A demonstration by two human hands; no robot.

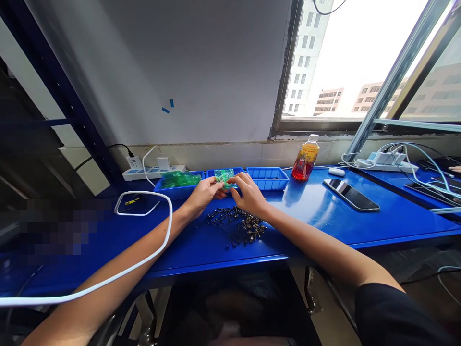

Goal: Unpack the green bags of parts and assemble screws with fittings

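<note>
A small clear-and-green plastic bag (224, 176) is held up between my hands, over the front of the middle blue bin (210, 173). My left hand (204, 193) pinches the bag's left side between thumb and fingers. On its right side, the bent fingers of my right hand (250, 194) grip it. What lies inside the bag is too small to make out. Just below my hands, a loose pile of dark and brassy screws (252, 226) is spread on the blue table (201, 254).
Green plastic bags (182, 179) fill the left blue bin (173, 193). A right blue bin (268, 180) adjoins. Rightward stand a drink bottle (305, 158), a white case (336, 171) and a phone (351, 194). A white cable (144, 262) crosses before my left arm; power strips line the wall.
</note>
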